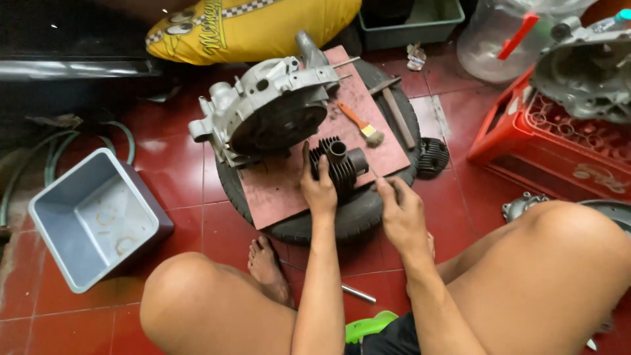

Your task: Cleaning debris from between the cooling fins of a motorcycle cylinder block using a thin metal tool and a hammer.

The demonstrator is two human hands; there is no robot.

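A black finned engine cylinder point(342, 164) lies on a reddish board point(276, 187) set on a tyre point(358, 213). My left hand point(318, 187) grips the cylinder's left side, thumb and fingers against the fins. Just to its right, my right hand point(401, 210) rests on the board's near edge with fingers curled; what they pinch is hidden. Behind the cylinder a grey metal engine case point(269, 108) sits on the same board.
An orange-handled brush point(363, 125) and a hammer point(396, 112) lie on the board's right side. A black finned cylinder head point(434, 156) sits on the red floor. A grey tub point(92, 217) stands left, a red crate point(559, 141) right. My bare knees frame the foreground.
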